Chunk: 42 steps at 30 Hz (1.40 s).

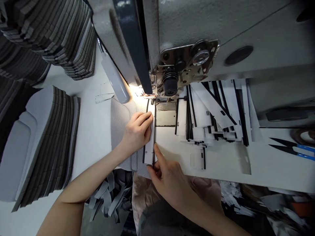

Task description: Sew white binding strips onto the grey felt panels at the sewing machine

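- Under the left hand (137, 129), a white strip (149, 144) with black edging is lying lengthwise; the fingers are resting bent and close together, pressing from above rather than closing on it.
- At the strip's near end, the right hand (169, 177) is touching its edge, forefinger and thumb standing apart; whether the curled fingers are gripping anything I cannot tell.
- Beneath the strip and left hand, grey cloth (120, 121) is spreading leftward over the table (91, 131).
- Below the left forearm, grey scraps (108, 196) are hanging in a tangle.
- Just beyond the left fingertips, the strip's far end is reaching the foot of the machine (192, 29), with a metal plate (166, 118) sitting to the right.
- Ahead of the left hand, a lamp (115, 78) is lighting the stitching area.
- Right of both hands, loose strips (201, 114) are lying in a heap.
- Well left of the left hand, grey panels (56, 141) are standing in stacks.
- Far right of the right hand, blue-handled snips (295, 149) are lying open.
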Each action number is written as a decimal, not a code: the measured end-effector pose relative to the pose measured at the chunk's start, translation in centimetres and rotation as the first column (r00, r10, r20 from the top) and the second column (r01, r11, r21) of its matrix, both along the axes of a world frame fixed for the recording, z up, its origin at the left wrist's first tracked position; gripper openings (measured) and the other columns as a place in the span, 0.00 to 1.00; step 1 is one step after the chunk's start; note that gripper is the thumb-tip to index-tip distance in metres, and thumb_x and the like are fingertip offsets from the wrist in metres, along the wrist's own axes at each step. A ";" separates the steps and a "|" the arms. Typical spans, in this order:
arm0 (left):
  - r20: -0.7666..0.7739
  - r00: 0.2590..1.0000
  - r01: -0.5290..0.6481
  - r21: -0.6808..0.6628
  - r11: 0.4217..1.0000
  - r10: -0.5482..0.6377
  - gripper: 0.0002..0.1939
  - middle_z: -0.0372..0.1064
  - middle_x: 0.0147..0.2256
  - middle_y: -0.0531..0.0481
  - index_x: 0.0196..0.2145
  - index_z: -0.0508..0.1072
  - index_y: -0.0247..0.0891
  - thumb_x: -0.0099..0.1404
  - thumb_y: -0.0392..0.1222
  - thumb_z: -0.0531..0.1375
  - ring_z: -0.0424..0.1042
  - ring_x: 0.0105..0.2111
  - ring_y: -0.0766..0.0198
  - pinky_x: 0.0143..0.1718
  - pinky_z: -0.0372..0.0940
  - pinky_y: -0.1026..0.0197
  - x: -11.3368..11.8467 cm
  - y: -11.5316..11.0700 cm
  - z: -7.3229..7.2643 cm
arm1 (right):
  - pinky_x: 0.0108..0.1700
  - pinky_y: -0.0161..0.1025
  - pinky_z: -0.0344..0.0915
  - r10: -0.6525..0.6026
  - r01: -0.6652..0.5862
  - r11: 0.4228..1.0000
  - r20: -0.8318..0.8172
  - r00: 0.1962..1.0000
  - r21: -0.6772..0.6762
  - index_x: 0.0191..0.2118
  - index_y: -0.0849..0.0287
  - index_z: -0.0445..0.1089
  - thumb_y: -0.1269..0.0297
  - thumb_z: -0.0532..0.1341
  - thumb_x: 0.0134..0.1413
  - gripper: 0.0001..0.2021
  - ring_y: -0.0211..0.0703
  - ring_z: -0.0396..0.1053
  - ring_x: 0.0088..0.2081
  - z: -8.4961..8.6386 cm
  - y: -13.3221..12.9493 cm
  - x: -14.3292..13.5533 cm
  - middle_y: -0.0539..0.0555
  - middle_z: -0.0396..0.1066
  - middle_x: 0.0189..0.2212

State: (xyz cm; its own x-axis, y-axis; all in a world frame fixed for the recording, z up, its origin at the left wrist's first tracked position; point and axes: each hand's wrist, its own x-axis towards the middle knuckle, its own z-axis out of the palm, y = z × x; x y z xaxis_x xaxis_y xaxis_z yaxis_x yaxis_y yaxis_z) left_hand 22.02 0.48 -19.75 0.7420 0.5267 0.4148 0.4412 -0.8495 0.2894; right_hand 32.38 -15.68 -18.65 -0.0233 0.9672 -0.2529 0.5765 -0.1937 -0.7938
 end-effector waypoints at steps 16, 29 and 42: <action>0.003 1.000 0.030 0.008 1.000 -0.030 0.18 0.74 0.49 0.40 0.50 0.73 0.36 0.68 0.30 0.51 0.71 0.48 0.54 0.51 0.71 0.46 0.7 1.6 0.2 | 0.34 0.41 0.69 -0.073 0.073 0.997 -0.005 0.997 -0.009 0.68 0.74 0.54 0.71 0.59 0.58 0.33 0.43 0.70 0.23 -0.1 3.1 1.4 0.49 0.72 0.21; -0.018 0.999 0.033 0.004 0.999 -0.033 0.17 0.74 0.50 0.40 0.53 0.73 0.38 0.71 0.35 0.52 0.71 0.48 0.53 0.49 0.72 0.47 -0.4 0.7 0.2 | 0.33 0.37 0.68 -0.051 0.051 0.999 -0.026 0.998 -0.004 0.68 0.74 0.54 0.73 0.56 0.61 0.30 0.42 0.72 0.23 0.0 5.6 2.4 0.49 0.74 0.20; 0.028 0.994 0.102 -0.003 0.995 -0.102 0.14 0.75 0.47 0.40 0.50 0.75 0.38 0.72 0.36 0.53 0.71 0.47 0.55 0.49 0.70 0.50 -0.3 1.9 0.0 | 0.33 0.37 0.62 -0.121 0.081 0.984 0.264 0.957 0.158 0.57 0.64 0.71 0.69 0.60 0.61 0.18 0.41 0.71 0.25 -0.4 6.6 3.2 0.50 0.75 0.23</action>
